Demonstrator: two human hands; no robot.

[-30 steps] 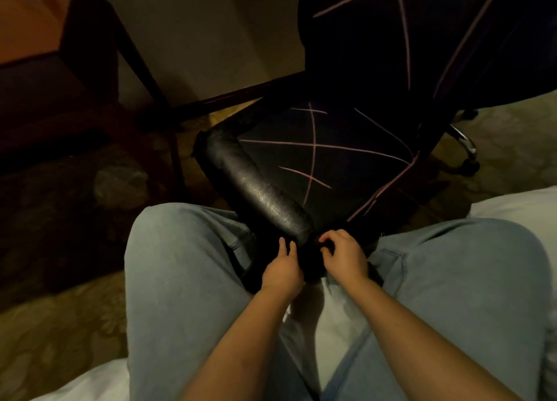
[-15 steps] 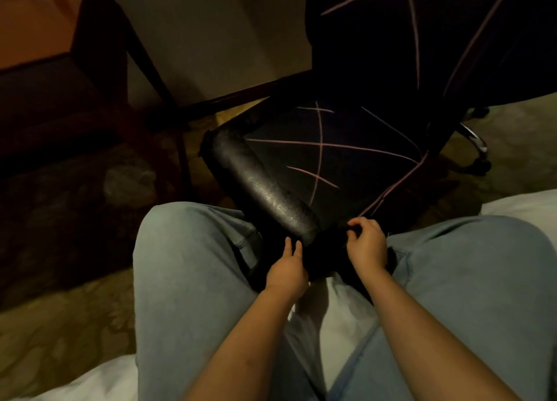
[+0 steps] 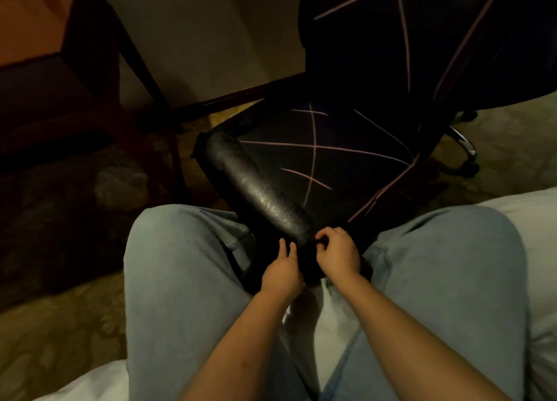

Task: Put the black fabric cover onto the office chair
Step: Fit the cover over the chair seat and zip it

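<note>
- Position (head view, the only one): office chair (image 3: 262,195) stands between the person's two knees. The black fabric cover (image 3: 346,159), crossed with thin pink lines, lies over the backrest and most of the seat. The seat's front roll shows as bare, shiny leather, and the cover's loose edge is bunched at the near corner, under the hands.
- Hands: the right hand (image 3: 337,250) has its fingers curled and pinches the cover's edge at that corner. The left hand (image 3: 281,272), just beside it, has its fingers straight and close together, with the tips touching dark fabric below the roll (the thumb is hidden).
- Slip: so small a pinch could lose the edge as it stretches over the thick roll, and the fabric would spring back onto the seat.
- Skew: pulling at one corner alone may drag the cover crooked and leave the far end of the roll uncovered.
- Rolling: the chair sits on a wheeled base, so a hard tug could roll or swivel it towards the knees.
- Light: black cloth on black leather in a dim room makes the edge hard to find (a missed grab seems likely).
- Count: one chair, one cover, two hands, two knees in pale jeans, one chrome base leg (image 3: 465,147) in view, one dark wooden desk (image 3: 90,69), one white bed (image 3: 539,219).
</note>
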